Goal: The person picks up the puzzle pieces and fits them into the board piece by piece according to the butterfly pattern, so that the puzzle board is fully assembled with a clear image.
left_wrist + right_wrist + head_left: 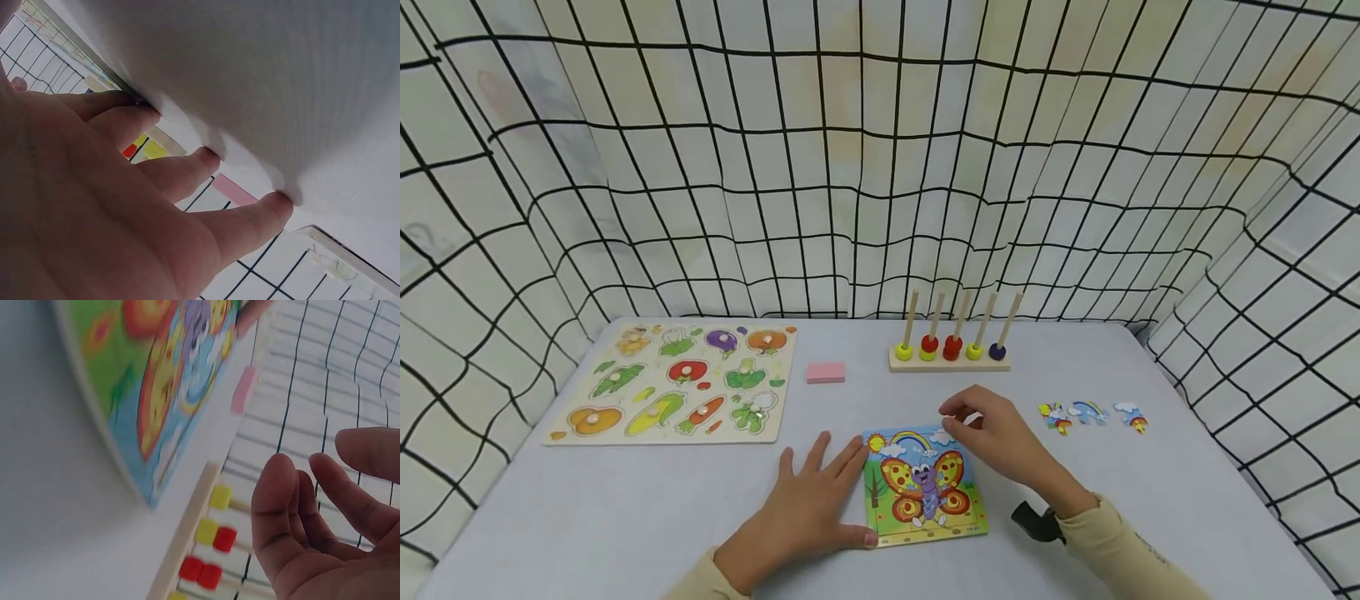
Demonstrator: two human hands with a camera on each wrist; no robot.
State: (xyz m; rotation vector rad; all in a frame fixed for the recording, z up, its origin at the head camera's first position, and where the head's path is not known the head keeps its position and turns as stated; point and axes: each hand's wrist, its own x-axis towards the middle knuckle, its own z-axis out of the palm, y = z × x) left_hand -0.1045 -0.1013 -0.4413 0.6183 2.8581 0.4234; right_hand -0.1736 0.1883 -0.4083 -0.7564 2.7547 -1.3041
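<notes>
A square butterfly puzzle board (917, 492) lies flat at the front middle of the table, with a rainbow and sun printed along its top. My left hand (816, 504) rests spread on the table at the board's left side. Its thumb reaches the lower left corner, and its index fingertip is close to the upper left one. In the left wrist view the fingertips (278, 203) press on the white cloth. My right hand (992, 429) hovers by the board's upper right corner, fingers bent. The right wrist view shows its thumb and fingers (275, 506) apart, nothing between them.
Small loose puzzle pieces (1088, 412) lie to the right. A bead abacus (950, 358) with several upright pegs stands at the back, a pink block (825, 372) to its left. A vegetable peg board (677, 379) lies at the left. Black netting (861, 129) surrounds the table.
</notes>
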